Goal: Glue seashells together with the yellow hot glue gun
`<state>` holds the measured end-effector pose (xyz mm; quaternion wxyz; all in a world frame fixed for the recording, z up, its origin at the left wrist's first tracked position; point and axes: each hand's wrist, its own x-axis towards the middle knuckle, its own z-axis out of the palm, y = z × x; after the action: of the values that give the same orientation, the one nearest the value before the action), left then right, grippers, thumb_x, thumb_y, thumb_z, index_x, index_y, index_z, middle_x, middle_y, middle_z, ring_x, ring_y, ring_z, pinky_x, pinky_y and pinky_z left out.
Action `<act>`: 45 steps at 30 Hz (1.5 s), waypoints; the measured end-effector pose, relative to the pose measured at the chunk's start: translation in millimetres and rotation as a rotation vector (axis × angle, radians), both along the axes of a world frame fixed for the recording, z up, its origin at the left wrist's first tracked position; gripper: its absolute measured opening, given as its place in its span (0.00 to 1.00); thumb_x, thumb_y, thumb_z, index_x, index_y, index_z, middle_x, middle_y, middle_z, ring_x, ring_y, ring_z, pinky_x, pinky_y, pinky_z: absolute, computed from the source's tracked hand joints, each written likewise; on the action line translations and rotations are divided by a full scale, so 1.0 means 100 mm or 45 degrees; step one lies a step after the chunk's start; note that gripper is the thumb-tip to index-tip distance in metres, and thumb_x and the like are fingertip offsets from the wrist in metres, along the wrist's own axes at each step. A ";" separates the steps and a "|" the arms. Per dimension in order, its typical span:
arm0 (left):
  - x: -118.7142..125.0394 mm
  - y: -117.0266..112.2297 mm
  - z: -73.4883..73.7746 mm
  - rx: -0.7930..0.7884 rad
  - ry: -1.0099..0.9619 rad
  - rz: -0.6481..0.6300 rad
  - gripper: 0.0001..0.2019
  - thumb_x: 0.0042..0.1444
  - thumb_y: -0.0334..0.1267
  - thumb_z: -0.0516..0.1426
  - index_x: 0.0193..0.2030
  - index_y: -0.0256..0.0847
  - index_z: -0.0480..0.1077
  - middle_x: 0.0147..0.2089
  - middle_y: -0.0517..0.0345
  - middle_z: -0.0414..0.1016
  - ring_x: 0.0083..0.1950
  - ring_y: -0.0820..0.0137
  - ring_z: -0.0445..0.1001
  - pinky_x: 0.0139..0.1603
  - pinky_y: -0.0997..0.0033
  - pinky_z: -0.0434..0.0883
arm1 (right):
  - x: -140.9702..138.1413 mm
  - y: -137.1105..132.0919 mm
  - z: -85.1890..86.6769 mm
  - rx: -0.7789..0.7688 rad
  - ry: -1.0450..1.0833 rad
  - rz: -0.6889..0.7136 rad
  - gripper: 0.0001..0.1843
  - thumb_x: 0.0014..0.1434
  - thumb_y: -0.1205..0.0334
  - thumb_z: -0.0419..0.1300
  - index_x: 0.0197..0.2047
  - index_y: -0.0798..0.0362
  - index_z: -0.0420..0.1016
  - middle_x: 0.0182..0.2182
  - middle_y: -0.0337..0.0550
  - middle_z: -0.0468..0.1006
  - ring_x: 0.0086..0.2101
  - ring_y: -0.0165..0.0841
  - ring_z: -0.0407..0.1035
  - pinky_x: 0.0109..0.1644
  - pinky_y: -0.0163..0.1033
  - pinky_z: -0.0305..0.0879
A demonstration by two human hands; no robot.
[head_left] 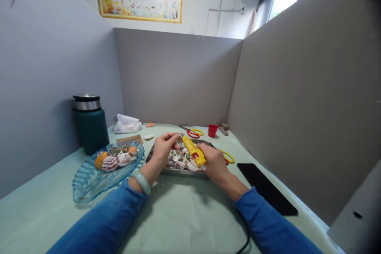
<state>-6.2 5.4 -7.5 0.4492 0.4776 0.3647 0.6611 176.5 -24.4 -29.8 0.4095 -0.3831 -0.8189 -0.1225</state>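
My right hand grips a yellow glue gun, its nozzle pointing up and left toward my left hand. My left hand pinches a small shell at the fingertips, right at the gun's tip. Both hands hover over a metal tray filled with several small shells. The gun's black cord runs back along my right sleeve. A pale green bangle sits on my left wrist.
A blue glass leaf-shaped dish holding larger shells lies at the left. Behind it stands a dark green flask. Red-and-yellow scissors, a red cup, a tissue pack and a black phone lie around. Grey partitions enclose the table.
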 end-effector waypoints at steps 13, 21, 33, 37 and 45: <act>-0.02 0.02 0.00 0.022 0.000 -0.024 0.16 0.38 0.42 0.66 0.32 0.34 0.74 0.28 0.57 0.75 0.18 0.80 0.66 0.21 0.78 0.62 | 0.04 0.00 0.01 -0.032 0.020 -0.028 0.13 0.50 0.71 0.54 0.40 0.53 0.69 0.33 0.44 0.77 0.32 0.34 0.69 0.34 0.35 0.58; -0.02 0.03 -0.02 0.062 0.044 0.003 0.15 0.39 0.41 0.66 0.31 0.34 0.72 0.27 0.59 0.74 0.19 0.79 0.68 0.22 0.77 0.63 | 0.01 -0.01 0.01 -0.011 0.007 0.014 0.11 0.51 0.69 0.55 0.40 0.54 0.68 0.32 0.42 0.76 0.31 0.33 0.69 0.32 0.34 0.56; -0.01 -0.02 0.03 0.117 0.108 0.054 0.13 0.40 0.42 0.65 0.30 0.34 0.72 0.25 0.60 0.73 0.19 0.77 0.68 0.23 0.76 0.62 | 0.03 -0.01 0.02 -0.035 0.032 -0.039 0.12 0.50 0.70 0.54 0.40 0.53 0.69 0.31 0.43 0.76 0.31 0.34 0.69 0.33 0.34 0.58; -0.01 -0.01 0.02 0.119 0.078 0.037 0.14 0.40 0.41 0.65 0.30 0.34 0.72 0.26 0.60 0.74 0.19 0.78 0.68 0.23 0.76 0.63 | 0.01 -0.02 0.01 -0.015 0.017 0.026 0.11 0.51 0.70 0.54 0.40 0.53 0.68 0.32 0.43 0.76 0.32 0.33 0.69 0.33 0.34 0.58; -0.01 0.01 -0.01 0.170 0.088 0.007 0.12 0.43 0.41 0.64 0.31 0.34 0.71 0.25 0.61 0.72 0.19 0.78 0.67 0.22 0.77 0.63 | 0.02 -0.01 0.02 -0.005 0.018 0.051 0.11 0.51 0.68 0.55 0.40 0.54 0.69 0.32 0.44 0.76 0.32 0.34 0.69 0.34 0.34 0.59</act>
<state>-7.6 6.8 -8.2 0.4017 0.5281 0.3365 0.6682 178.7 -24.9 -28.0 0.4169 -0.3682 -0.8237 -0.1100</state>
